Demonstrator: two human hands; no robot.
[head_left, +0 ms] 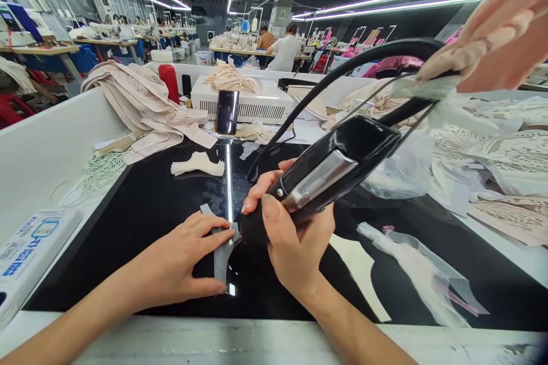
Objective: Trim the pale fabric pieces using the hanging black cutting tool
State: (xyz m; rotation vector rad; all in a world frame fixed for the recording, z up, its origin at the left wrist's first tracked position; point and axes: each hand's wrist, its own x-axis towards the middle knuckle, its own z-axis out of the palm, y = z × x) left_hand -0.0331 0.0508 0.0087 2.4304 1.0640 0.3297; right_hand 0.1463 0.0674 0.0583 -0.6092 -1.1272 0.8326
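My right hand (286, 234) is wrapped round a black handheld cutting tool (331, 168) with a metal strip on its side. Its tip points down at a small grey fabric strip (222, 256) on the black glossy table (149, 205). A thick black cable (342, 71) arcs up from the tool's rear. My left hand (188, 259) lies flat with fingers spread, pressing the strip down right next to the tool tip.
Cream fabric piles (141, 100) and a white cord coil (100, 171) lie left. A phone (227, 112) leans on a white box (244, 104). Lace pieces (505, 154) and clear plastic bags (428, 274) lie right. Another person's hand (500, 34) holds cloth at top right.
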